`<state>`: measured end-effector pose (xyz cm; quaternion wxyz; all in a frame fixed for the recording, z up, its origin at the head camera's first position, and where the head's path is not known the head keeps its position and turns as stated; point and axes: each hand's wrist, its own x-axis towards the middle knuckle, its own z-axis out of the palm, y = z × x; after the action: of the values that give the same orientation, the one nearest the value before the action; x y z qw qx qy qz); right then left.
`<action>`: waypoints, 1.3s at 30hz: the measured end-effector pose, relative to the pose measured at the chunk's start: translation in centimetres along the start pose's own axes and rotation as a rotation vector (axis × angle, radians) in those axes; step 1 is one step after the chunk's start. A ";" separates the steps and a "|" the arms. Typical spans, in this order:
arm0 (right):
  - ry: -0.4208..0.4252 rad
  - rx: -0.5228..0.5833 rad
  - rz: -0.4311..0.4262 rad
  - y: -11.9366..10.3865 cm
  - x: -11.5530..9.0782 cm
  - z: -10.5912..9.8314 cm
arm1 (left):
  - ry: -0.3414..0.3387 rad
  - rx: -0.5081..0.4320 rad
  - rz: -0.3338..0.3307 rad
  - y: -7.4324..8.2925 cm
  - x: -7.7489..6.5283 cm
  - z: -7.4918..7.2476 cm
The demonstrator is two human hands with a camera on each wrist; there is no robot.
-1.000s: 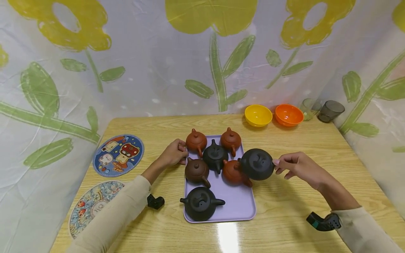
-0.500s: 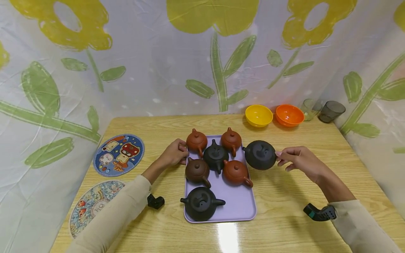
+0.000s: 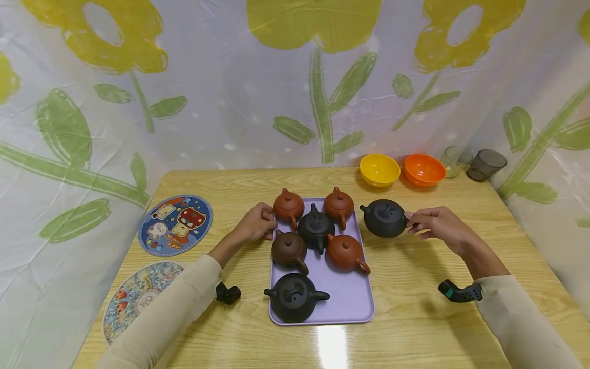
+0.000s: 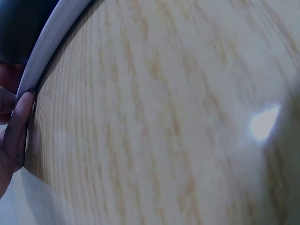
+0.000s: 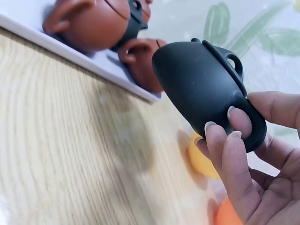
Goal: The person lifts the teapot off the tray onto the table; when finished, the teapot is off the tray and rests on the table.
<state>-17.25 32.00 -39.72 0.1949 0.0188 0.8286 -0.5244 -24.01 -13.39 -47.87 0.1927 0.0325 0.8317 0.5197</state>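
Observation:
My right hand (image 3: 438,225) holds a black teapot (image 3: 384,219) by its handle, raised above the table just right of the tray. In the right wrist view, fingers and thumb curl round the handle of this teapot (image 5: 201,84). At the left rim of the lilac tray (image 3: 322,312), my left hand (image 3: 255,223) pinches the edge; the left wrist view shows fingertips against the tray rim (image 4: 40,51). On the tray stand three reddish-brown teapots, one of them front right (image 3: 344,252), a dark brown teapot (image 3: 289,249), a black teapot (image 3: 315,229) and a larger black teapot (image 3: 293,298).
A yellow bowl (image 3: 380,170) and an orange bowl (image 3: 425,170) stand at the back right, beside a clear glass (image 3: 450,161) and a dark glass (image 3: 486,164). Two round mats, one blue (image 3: 175,225) and one floral (image 3: 133,302), lie on the left.
My right hand has carried the black teapot from over the tray's right edge to the right and slightly back, off the tray. The left hand stays at the tray's rim.

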 end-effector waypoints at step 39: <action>-0.061 -0.014 0.036 2.3 7.6 -2.7 | 0.022 -0.034 0.007 0.1 -0.3 0.2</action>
<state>-24.60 34.09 -43.27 0.2297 0.0162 0.8254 -0.5155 -23.64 -13.23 -47.77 0.1823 0.0265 0.8247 0.5348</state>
